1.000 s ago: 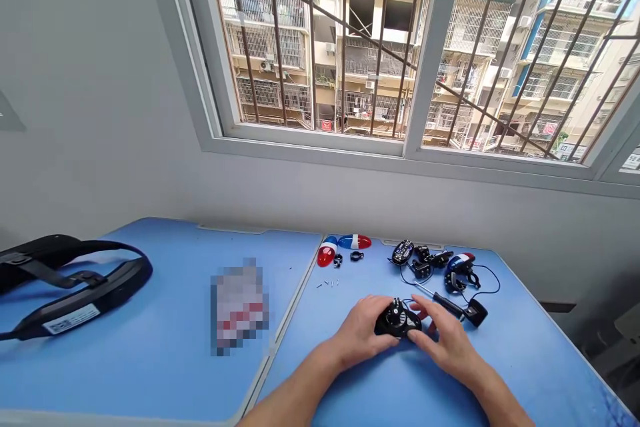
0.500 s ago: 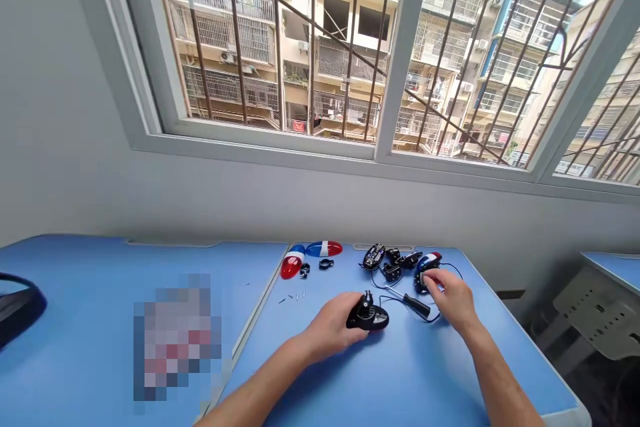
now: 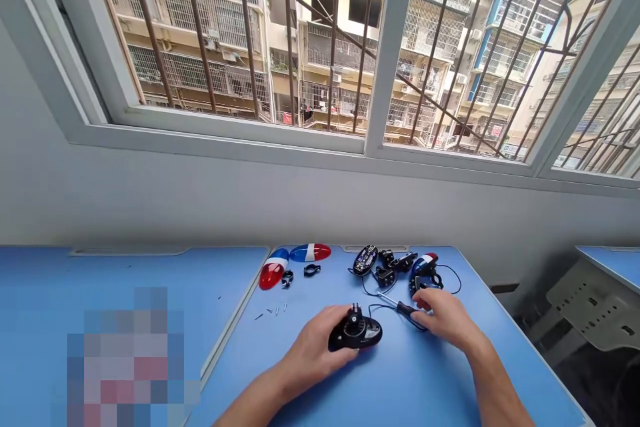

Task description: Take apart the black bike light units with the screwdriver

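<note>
My left hand [image 3: 323, 340] is wrapped round a black bike light [image 3: 356, 333] lying with its bracket mount upward and a sliver of red lens along its lower edge. A cable runs from the light towards the right. My right hand [image 3: 443, 317] has its fingers and thumb closed on the black handle of a screwdriver [image 3: 404, 309], whose metal shaft points to the upper left. Just beyond that hand lies another light with a red and blue lens [image 3: 425, 265], next to a black control piece partly hidden by my fingers.
Two loose red, white and blue lens covers [image 3: 274, 269] lie at the back left, by black clamp rings [image 3: 312, 270]. Several small screws [image 3: 277, 311] are scattered nearer. An opened light housing [image 3: 365, 259] and black brackets [image 3: 386, 275] with cables sit behind the screwdriver.
My right hand has moved from the black control piece down and left onto the screwdriver handle. The left hand still holds the bike light. The view has shifted right.
</note>
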Demonstrator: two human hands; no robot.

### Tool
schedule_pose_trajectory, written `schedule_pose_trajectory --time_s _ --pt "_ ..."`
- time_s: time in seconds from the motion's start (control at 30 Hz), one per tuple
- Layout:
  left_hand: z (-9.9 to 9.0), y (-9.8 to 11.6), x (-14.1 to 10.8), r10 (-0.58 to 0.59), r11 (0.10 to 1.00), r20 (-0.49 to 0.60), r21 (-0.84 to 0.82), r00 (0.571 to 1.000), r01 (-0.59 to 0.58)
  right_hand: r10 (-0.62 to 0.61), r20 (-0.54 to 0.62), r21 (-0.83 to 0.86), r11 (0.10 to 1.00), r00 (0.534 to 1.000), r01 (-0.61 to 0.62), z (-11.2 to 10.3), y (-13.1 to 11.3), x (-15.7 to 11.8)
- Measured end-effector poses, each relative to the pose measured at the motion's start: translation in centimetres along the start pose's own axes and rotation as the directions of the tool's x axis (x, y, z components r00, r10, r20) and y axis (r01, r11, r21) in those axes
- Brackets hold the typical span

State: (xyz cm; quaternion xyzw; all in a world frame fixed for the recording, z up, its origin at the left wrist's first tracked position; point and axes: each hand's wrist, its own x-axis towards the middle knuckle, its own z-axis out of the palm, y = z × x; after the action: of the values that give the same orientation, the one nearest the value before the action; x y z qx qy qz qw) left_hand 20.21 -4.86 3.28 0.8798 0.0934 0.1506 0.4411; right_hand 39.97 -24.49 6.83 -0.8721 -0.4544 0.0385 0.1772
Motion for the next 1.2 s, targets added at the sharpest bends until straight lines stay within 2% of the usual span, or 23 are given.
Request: schedule_pose_trajectory --time_s 0.13,0.33,0.53,0.63,0.73,0.83,0.9,0.97,1.07,1.2 --pt "-0.1 0.5 0.0 0.003 1.000 0.011 -0.001 1.000 -0.003 -0.008 0.041 -0.114 0.993 0.999 0.012 0.6 0.5 0.0" --pt "0.0 0.5 -0.1 0.043 0.999 0.009 0.027 0.999 -0.043 -0.001 0.030 -0.088 0.996 1.000 0.004 1.5 0.6 0.3" --pt "-0.3 0.7 -0.3 0.065 0.998 0.020 -0.005 0.998 -0.065 0.013 -0.007 -0.004 1.000 1.000 -0.013 1.3 0.2 0.5" --pt "-0.2 0.6 -0.3 0.054 0.998 0.008 -0.017 0.999 -0.054 0.011 -0.092 0.151 0.989 0.996 0.003 1.6 0.4 0.8" --pt "-0.1 0.4 -0.2 0.045 0.999 -0.006 -0.026 0.999 -0.045 0.068 -0.212 0.453 0.891 0.975 0.036 2.2 0.5 1.3" --pt "0.1 0.1 -0.1 0.048 0.999 -0.002 -0.023 0.999 -0.048 0.201 -0.270 0.717 0.695 0.942 0.057 2.6 0.2 1.6" --pt "0.1 0.0 -0.1 0.050 0.999 0.006 -0.013 0.999 -0.050 0.273 -0.289 0.817 0.570 0.918 0.088 2.7 -0.1 1.6" --pt "0.1 0.0 -0.1 0.051 0.999 0.011 -0.003 0.999 -0.051 0.322 -0.302 0.864 0.491 0.897 0.115 2.7 -0.5 1.6" --pt "0.1 0.1 -0.2 0.058 0.998 0.020 0.014 0.998 -0.059 0.368 -0.325 0.878 0.460 0.871 0.133 2.7 -0.7 1.7" --pt "0.3 -0.5 -0.2 0.079 0.996 0.019 0.026 0.997 -0.080 0.367 -0.403 0.849 0.492 0.838 0.193 3.1 -0.8 1.8"
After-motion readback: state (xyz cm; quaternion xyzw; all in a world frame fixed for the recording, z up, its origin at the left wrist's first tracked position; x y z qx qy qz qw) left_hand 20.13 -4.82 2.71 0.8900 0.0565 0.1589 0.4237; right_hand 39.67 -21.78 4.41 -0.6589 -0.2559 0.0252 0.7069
